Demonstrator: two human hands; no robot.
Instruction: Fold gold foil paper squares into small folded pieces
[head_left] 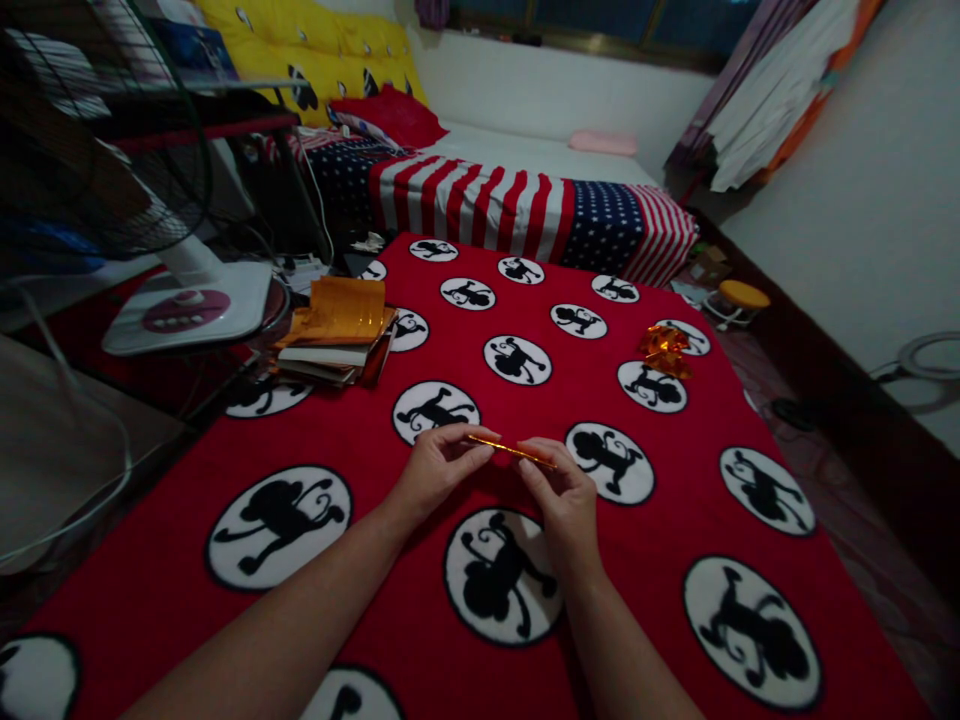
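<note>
Between fingertips (477, 456), thin shiny golden strip (511, 451)

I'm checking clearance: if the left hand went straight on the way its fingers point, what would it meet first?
Apart from the gold strip it holds, the left hand would probably meet the right hand first, though depth is unclear.

Left hand (439, 465) and right hand (568, 490) face each other, both pinching, fingertips near but apart.
The bare left forearm (300, 610) slants up from the lower left, thumb and fingers pointing right; the bare right forearm (626, 650) rises from the lower right, leaning left, thumb and curved fingers pointing up and left.
</note>
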